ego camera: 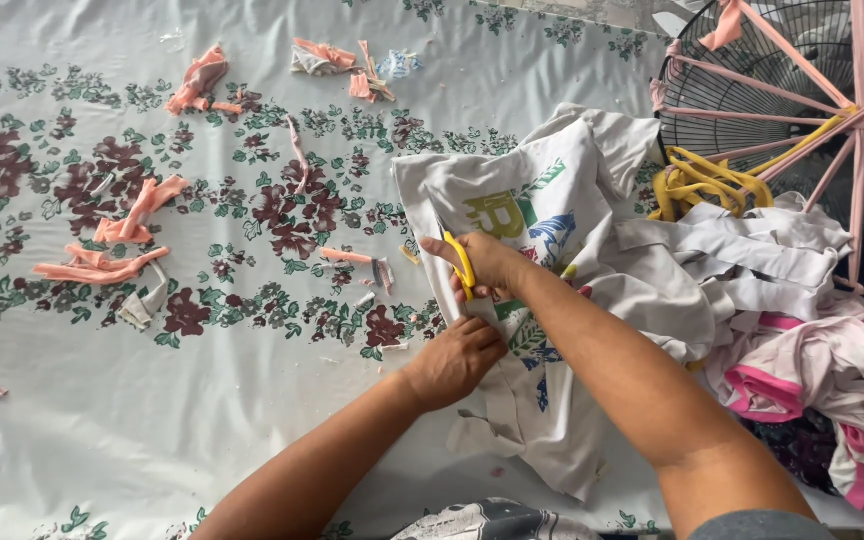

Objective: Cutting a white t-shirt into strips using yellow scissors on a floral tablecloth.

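- While my left grip is pressing the white printed shirt flat beside the cut,
- my right grip is closing around yellow scissors, cutting the shirt.

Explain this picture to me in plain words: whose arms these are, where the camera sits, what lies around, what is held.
There is no machine here. The one picture comes from a camera on a person's head, looking down at their own arms. The right hand grips yellow-handled scissors, cutting into a white printed shirt. The left hand presses that shirt flat. Everything lies on a flowered cloth, strewn with pink fabric strips. At right sit a pile of clothes and a fan grille strung with strips.
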